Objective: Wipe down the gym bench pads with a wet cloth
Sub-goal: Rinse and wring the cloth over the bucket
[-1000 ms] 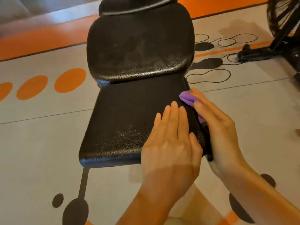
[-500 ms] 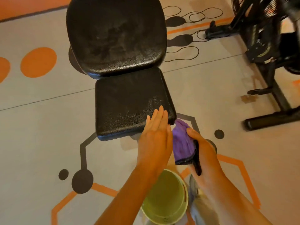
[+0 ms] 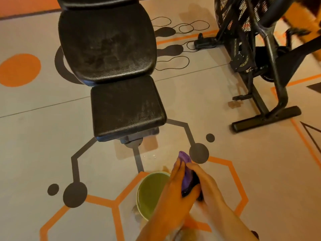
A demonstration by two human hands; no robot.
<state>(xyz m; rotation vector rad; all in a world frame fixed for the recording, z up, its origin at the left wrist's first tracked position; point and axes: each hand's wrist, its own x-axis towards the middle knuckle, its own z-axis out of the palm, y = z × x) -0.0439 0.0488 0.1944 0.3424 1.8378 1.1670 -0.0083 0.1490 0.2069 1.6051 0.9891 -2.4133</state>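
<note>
The black gym bench stands ahead of me, its seat pad (image 3: 126,108) nearest and its larger back pad (image 3: 106,44) behind it; both show dull smeared streaks. The purple cloth (image 3: 185,169) is bunched up between both my hands, low in the view and well short of the bench. My left hand (image 3: 175,186) presses on it from the left. My right hand (image 3: 206,185) closes on it from the right. Only the cloth's upper end pokes out above my fingers.
A green bucket (image 3: 149,192) sits on the floor just left of my hands, partly behind my left forearm. A black exercise bike (image 3: 260,58) stands at the right, its foot bar (image 3: 265,120) near the bench. The grey floor carries orange and black markings.
Both hands have come off the seat pad and drawn back toward me, over the bucket's right side. The cloth, wiped along the pad's edge before, is now squeezed between both hands.
</note>
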